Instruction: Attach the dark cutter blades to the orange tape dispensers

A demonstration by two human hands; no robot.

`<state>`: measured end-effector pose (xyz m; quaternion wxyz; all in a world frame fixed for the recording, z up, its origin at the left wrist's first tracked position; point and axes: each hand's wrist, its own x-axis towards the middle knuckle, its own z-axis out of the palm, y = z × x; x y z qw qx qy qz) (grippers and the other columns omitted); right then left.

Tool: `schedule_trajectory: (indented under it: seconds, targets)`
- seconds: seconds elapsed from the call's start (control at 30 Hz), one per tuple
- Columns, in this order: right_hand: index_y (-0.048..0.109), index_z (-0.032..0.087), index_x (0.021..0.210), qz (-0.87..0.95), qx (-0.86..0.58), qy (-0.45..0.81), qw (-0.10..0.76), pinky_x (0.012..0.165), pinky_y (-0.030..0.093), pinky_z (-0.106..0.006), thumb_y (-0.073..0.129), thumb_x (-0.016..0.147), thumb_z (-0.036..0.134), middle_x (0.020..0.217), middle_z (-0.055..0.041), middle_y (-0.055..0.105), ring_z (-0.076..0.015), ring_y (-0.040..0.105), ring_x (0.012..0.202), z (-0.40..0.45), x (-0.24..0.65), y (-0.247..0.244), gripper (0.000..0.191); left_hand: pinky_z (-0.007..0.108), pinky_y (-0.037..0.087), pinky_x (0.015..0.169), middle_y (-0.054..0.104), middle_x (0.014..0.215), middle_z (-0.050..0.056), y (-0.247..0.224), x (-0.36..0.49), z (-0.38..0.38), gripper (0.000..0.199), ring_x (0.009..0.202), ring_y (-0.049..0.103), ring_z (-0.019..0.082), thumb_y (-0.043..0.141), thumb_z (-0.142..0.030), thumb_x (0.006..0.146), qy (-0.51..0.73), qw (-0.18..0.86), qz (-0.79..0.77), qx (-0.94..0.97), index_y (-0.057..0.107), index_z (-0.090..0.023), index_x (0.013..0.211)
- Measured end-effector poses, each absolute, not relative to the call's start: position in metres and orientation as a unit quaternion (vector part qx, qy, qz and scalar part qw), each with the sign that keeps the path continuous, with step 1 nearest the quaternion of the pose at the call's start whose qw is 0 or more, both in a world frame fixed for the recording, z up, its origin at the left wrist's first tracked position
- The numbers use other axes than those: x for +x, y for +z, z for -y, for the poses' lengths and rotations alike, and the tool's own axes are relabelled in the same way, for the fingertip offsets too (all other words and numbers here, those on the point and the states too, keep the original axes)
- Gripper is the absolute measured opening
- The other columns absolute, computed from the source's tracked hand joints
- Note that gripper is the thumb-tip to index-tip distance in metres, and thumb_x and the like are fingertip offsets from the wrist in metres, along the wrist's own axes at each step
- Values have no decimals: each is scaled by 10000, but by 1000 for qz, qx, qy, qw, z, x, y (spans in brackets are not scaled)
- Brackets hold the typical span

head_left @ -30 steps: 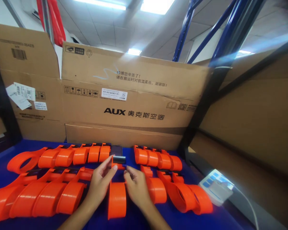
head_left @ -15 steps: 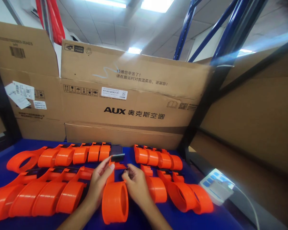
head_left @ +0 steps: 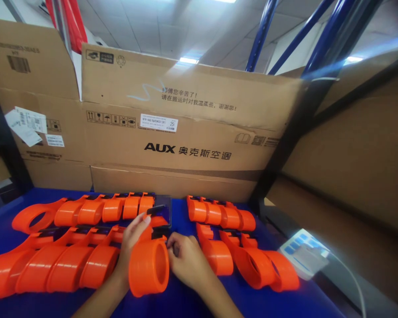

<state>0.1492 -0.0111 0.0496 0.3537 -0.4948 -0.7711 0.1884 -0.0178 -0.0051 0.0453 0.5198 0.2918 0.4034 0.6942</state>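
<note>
While the left hand (head_left: 131,240) grips an orange tape dispenser (head_left: 141,268), the right hand (head_left: 188,258) curls nearby. Its grip is unclear.

My left hand (head_left: 132,238), at left in the scene, is bare. My right hand (head_left: 187,256), at right, is likewise bare. My left forearm (head_left: 104,293) and right forearm (head_left: 219,298) are uncovered up to the near edge of view; each is slender, narrowing toward its far end.

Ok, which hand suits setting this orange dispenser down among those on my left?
Probably your left hand: it grips the orange dispenser and sits nearer the dispensers at left; your right hand is curled alongside, its grip unclear.
</note>
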Motion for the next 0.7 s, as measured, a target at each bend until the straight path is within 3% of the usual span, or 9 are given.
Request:
schedule_trajectory:
  seconds: [0.13,0.33,0.4,0.47,0.57,0.7]
  targets:
    - [638,231,600,781,-476,199,350,494,245,-257,578,742,82,491,30,625,-139,505,439,16,146,52,215,249,534,699,761,860,17,63,-17,15,343,780,680,182,836,-448,769,675,540,-370,340,777,-180,975]
    - [648,225,583,769,-490,175,371,481,264,-258,576,809,121,490,17,609,-147,512,451,17,148,55,259,252,516,782,780,920,22,55,-17,11,417,866,682,199,855,-460,745,673,535,-378,343,784,-196,1060]
    - [689,221,692,754,-501,170,389,487,299,-252,552,874,165,540,13,625,-153,535,483,15,151,56,234,261,512,776,775,935,28,50,-16,8,476,868,683,210,869,-473,716,675,522,-388,347,775,-196,1091]
    - [733,219,922,740,-499,177,416,496,343,-247,531,943,237,580,19,628,-159,552,509,13,153,57,204,263,507,725,749,874,25,46,-16,5,533,799,673,203,876,-487,695,676,511,-396,355,760,-186,1119]
    - [654,216,1278,737,-476,181,445,549,440,-252,573,961,317,730,2,703,-169,602,580,11,155,57,342,240,482,625,672,731,-12,42,-14,2,564,661,621,163,863,-486,706,673,506,-391,371,720,-184,1161]
    - [598,213,1391,742,-473,148,452,649,531,-289,608,961,356,955,-59,763,-187,654,676,10,154,54,453,239,478,565,630,699,-38,38,-12,-1,544,557,581,132,823,-480,750,648,545,-366,385,666,-210,1195]
